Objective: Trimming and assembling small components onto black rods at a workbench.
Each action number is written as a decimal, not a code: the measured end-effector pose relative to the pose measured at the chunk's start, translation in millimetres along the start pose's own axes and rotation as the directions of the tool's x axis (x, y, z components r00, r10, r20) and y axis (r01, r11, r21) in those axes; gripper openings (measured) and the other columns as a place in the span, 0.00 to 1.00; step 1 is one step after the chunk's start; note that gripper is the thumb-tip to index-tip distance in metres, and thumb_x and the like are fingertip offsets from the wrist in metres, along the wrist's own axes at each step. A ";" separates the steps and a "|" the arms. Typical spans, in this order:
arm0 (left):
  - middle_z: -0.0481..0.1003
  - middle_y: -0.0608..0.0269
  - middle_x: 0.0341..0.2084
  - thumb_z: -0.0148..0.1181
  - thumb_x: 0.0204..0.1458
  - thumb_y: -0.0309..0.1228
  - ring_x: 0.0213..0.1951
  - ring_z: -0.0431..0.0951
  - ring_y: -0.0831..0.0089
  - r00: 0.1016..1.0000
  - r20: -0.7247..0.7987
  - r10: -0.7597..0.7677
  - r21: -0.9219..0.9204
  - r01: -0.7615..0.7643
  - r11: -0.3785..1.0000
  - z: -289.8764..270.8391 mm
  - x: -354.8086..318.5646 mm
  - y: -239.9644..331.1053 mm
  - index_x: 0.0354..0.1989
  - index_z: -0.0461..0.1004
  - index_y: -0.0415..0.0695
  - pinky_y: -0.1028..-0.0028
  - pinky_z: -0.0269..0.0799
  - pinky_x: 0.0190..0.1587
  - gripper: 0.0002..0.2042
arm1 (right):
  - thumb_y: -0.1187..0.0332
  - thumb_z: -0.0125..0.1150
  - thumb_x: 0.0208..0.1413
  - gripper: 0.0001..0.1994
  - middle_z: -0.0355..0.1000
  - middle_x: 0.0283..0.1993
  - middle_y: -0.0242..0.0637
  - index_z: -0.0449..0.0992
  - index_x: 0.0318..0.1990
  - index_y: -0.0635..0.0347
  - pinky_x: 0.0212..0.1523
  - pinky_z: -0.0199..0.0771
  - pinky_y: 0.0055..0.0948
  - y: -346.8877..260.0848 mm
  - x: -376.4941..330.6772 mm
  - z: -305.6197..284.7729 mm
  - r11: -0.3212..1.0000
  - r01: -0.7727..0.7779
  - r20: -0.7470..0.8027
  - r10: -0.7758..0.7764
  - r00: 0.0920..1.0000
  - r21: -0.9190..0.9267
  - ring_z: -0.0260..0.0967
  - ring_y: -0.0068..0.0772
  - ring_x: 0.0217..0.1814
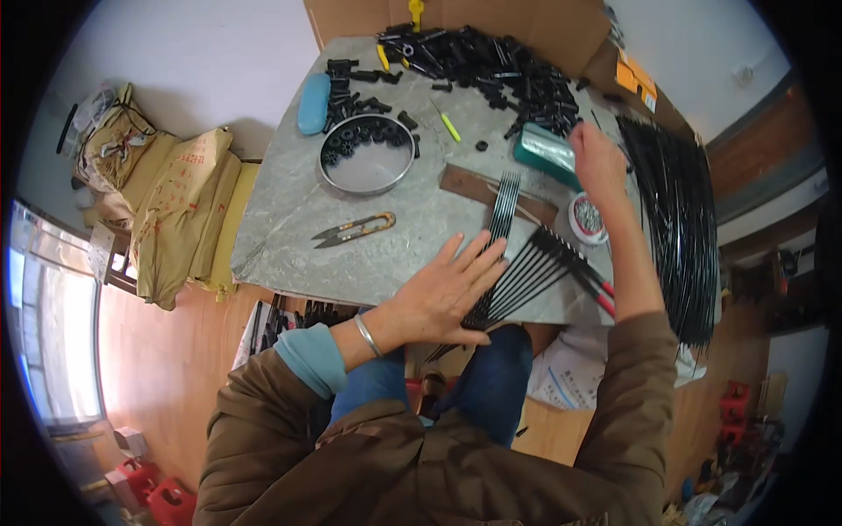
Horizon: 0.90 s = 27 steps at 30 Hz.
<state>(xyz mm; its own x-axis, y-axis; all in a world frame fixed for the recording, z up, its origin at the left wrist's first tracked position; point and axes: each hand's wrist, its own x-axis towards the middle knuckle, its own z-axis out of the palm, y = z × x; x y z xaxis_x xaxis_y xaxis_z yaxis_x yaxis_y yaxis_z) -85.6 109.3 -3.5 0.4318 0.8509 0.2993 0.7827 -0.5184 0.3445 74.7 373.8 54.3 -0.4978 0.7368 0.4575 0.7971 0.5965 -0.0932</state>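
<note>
My left hand (443, 294) lies flat with its fingers stretched out, at the edge of a fan of thin black rods (531, 276) near the front of the table. Beside its fingertips a tight row of thin, shiny rods (504, 206) crosses a flat brown wooden strip (465, 182). Farther right, my right hand (601, 162) is raised and closed in a fist; what it holds, if anything, is hidden. That fist is next to a green box (544, 151) with a clear top and above a white tub (586, 219) of small metal pieces. Red-handled pliers (605, 298) lie by the rods.
A metal bowl (367, 180) holds black round parts. Rusty thread snips (355, 230), a blue case (314, 103) and a yellow-green pointed tool (450, 127) lie about. Black plastic parts (474, 61) heap at the back, against cardboard (509, 22). Long black rods (675, 219) cover the right edge.
</note>
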 end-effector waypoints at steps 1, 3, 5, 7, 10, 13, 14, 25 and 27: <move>0.51 0.40 0.64 0.64 0.39 0.55 0.67 0.48 0.46 1.000 0.006 -0.005 -0.005 0.005 1.000 -0.4 -1.2 -0.3 0.61 0.57 0.31 0.51 0.44 0.66 0.46 | 0.67 0.53 0.56 0.07 0.74 0.36 0.43 0.74 0.39 0.56 0.39 0.70 0.41 -5.0 -11.4 -1.5 0.986 0.095 -0.040 -0.091 0.995 0.136 0.72 0.49 0.39; 0.50 0.41 0.65 0.63 0.40 0.56 0.67 0.47 0.47 0.999 0.001 -0.036 0.016 0.036 0.999 -4.3 -7.8 -3.0 0.62 0.56 0.32 0.51 0.42 0.66 0.47 | 0.71 0.54 0.55 0.06 0.74 0.36 0.43 0.75 0.39 0.58 0.39 0.71 0.38 -18.8 -38.0 10.6 0.914 0.238 -0.067 -0.229 0.971 0.328 0.72 0.48 0.38; 0.49 0.41 0.65 0.62 0.41 0.56 0.68 0.46 0.48 1.000 0.014 -0.008 0.001 0.008 1.000 -6.9 -8.3 -2.2 0.62 0.55 0.32 0.51 0.42 0.67 0.47 | 0.75 0.55 0.54 0.06 0.74 0.35 0.43 0.76 0.38 0.60 0.39 0.72 0.33 -29.2 -57.5 3.2 0.889 0.260 0.052 -0.301 0.952 0.378 0.73 0.44 0.37; 0.49 0.41 0.65 0.62 0.42 0.57 0.68 0.45 0.49 1.000 0.001 -0.019 0.003 0.019 1.000 -7.0 -11.1 -3.3 0.63 0.55 0.32 0.52 0.41 0.67 0.47 | 0.75 0.55 0.54 0.06 0.74 0.35 0.42 0.76 0.38 0.61 0.39 0.72 0.30 -37.3 -62.0 1.0 0.881 0.259 0.148 -0.340 0.929 0.396 0.74 0.40 0.37; 0.49 0.42 0.65 0.61 0.42 0.57 0.68 0.46 0.50 1.000 -0.006 -0.009 -0.002 0.009 1.000 -7.4 -10.2 -3.6 0.62 0.57 0.32 0.52 0.41 0.67 0.46 | 0.75 0.58 0.52 0.04 0.72 0.31 0.39 0.77 0.35 0.64 0.36 0.70 0.27 -35.3 -62.5 11.8 0.791 -0.013 0.153 -0.102 0.983 0.612 0.71 0.35 0.34; 0.50 0.42 0.65 0.61 0.42 0.57 0.68 0.46 0.50 1.000 0.006 -0.005 0.000 0.005 1.000 -5.2 -7.4 -6.0 0.62 0.57 0.32 0.52 0.41 0.66 0.45 | 0.78 0.57 0.53 0.05 0.73 0.32 0.37 0.76 0.36 0.66 0.37 0.70 0.24 -39.9 -54.7 8.9 0.809 0.034 0.150 -0.149 0.977 0.587 0.71 0.27 0.34; 0.50 0.42 0.65 0.61 0.42 0.57 0.68 0.46 0.50 1.000 0.000 -0.010 -0.003 0.010 1.000 -6.3 -7.5 -6.4 0.62 0.57 0.32 0.52 0.41 0.66 0.45 | 0.79 0.57 0.52 0.05 0.72 0.31 0.37 0.76 0.37 0.66 0.37 0.69 0.22 -40.3 -52.8 13.3 0.800 0.023 0.160 -0.149 0.976 0.600 0.70 0.27 0.34; 0.47 0.47 0.67 0.60 0.43 0.58 0.69 0.43 0.52 0.995 0.079 -0.056 -0.015 0.057 0.998 -7.5 -7.8 -10.4 0.64 0.53 0.34 0.52 0.38 0.68 0.47 | 0.78 0.59 0.52 0.05 0.73 0.32 0.32 0.77 0.37 0.66 0.38 0.67 0.20 -46.9 -52.6 22.6 0.769 -0.166 0.313 -0.046 0.949 0.618 0.68 0.20 0.35; 0.47 0.47 0.67 0.60 0.43 0.58 0.69 0.43 0.52 0.996 0.080 -0.049 -0.018 0.051 0.999 -7.9 -6.7 -10.2 0.64 0.53 0.34 0.52 0.38 0.68 0.47 | 0.77 0.59 0.52 0.05 0.74 0.32 0.31 0.77 0.37 0.66 0.39 0.67 0.20 -47.9 -52.4 21.4 0.760 -0.233 0.339 0.019 0.941 0.606 0.68 0.20 0.35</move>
<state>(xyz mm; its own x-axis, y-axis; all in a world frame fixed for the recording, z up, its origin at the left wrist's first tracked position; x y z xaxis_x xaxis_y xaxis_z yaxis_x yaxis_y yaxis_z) -100.1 108.2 -2.0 0.4268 0.8796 0.2102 0.7956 -0.4757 0.3750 55.2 313.4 15.8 -0.5691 0.8121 0.1292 0.5152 0.4746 -0.7136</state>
